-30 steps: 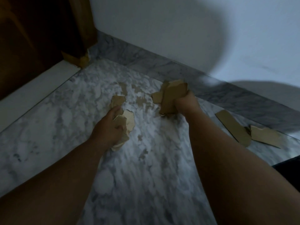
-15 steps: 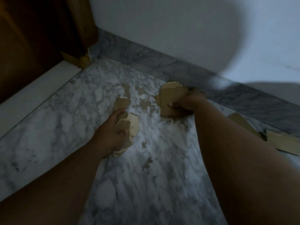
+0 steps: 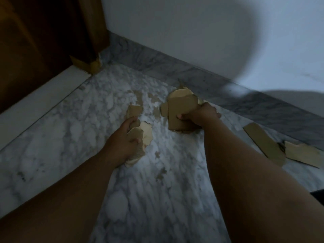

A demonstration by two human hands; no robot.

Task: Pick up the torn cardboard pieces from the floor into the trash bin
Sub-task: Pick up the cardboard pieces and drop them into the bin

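Both fists full of cardboard, with more scraps left on the marble floor [image 3: 143,199].

Keep your left hand [image 3: 122,142] clamped on its crumpled wad [image 3: 142,137] and your right hand [image 3: 199,116] tight around the flat brown stack [image 3: 180,109], so nothing slips as you gather. Two larger torn pieces [image 3: 264,144] lie to your right by the skirting [image 3: 228,88], well apart from both hands; small flakes sit between them. No trash bin is in view.

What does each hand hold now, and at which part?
The left hand clutches a bunch of cardboard scraps around their middle. The right hand grips a stack of cardboard pieces at the lower right edge.
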